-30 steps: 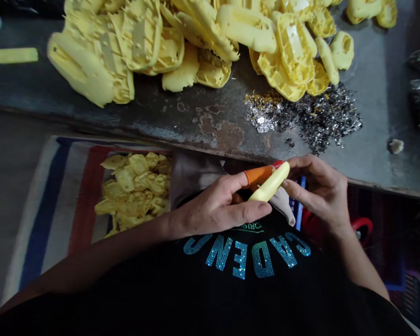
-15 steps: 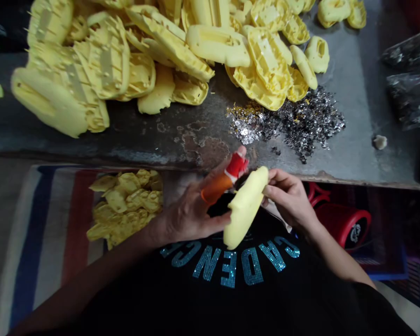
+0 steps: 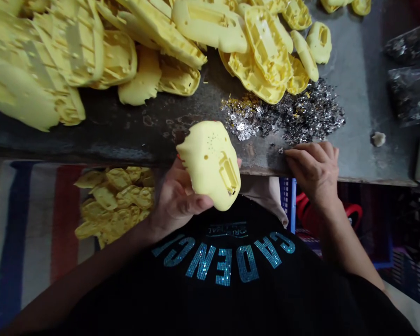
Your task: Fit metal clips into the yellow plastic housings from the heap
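While left hand (image 3: 178,200) clasps yellow shell (image 3: 205,175), right hand (image 3: 317,170) bunches fingers by clip (image 3: 281,150), pinch unclear; scuffed table (image 3: 140,128), striped sheet (image 3: 38,210) beside.

On the worn dark-grey table (image 3: 362,93), piles of hollow yellow plastic shells (image 3: 227,39). Beside them, tiny silver and gold-coloured metal pieces (image 3: 301,114); farther right, a small whitish lump (image 3: 378,139).

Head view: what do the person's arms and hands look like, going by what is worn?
Black sleeves leave both forearms bare. The right hand shows no glove, ring or wristband. The left hand has an uncovered thumb; a trace of red shows by its mostly hidden fingers, too little to identify.
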Demonstrator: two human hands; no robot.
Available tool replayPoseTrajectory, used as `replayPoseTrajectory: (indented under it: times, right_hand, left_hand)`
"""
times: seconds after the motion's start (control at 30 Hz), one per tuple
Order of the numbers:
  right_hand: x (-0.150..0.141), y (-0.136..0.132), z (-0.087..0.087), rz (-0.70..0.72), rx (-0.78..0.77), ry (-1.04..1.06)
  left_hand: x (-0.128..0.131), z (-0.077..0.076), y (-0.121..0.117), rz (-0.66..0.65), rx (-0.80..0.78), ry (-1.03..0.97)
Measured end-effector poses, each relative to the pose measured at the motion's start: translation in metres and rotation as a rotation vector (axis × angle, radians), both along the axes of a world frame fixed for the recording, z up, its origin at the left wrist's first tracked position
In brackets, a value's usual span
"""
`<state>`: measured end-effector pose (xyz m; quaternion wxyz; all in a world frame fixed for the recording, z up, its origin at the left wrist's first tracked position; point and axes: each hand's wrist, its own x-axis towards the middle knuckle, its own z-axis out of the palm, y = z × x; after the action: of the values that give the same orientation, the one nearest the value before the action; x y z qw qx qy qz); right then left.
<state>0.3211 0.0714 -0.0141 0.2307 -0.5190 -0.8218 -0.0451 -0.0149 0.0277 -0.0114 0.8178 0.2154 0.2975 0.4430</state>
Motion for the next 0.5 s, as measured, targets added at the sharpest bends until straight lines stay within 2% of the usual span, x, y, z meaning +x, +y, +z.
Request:
replayPoseTrajectory:
  times: [0.07,0.1,0.2,0.3,0.4,0.5]
  right_hand:
    - [0.003,-0.004,-0.001,-0.044,0.012,0.018]
    - [0.003,-0.005,0.0,-0.055,0.019,0.029]
    - [-0.001,-0.003,-0.001,-0.063,0.026,0.056]
    - [-0.008,0.005,-0.007,-0.088,-0.032,0.046]
    - [-0.01,0.012,-0.011,-0.072,-0.063,0.053]
    - [-0.013,0.008,0.001,0.023,-0.026,0.154]
  left_hand:
    - [0.009,-0.003,-0.002,0.197,0.224,0.073]
    - [0.013,-0.004,-0.003,0.239,0.267,0.098]
    - [0.024,-0.001,-0.004,0.178,0.225,0.122]
    - [0.028,0.0,-0.004,0.128,0.219,0.101]
    - [0.03,0.0,-0.005,0.08,0.14,0.089]
    - [0.032,0.003,-0.007,0.034,0.055,0.088]
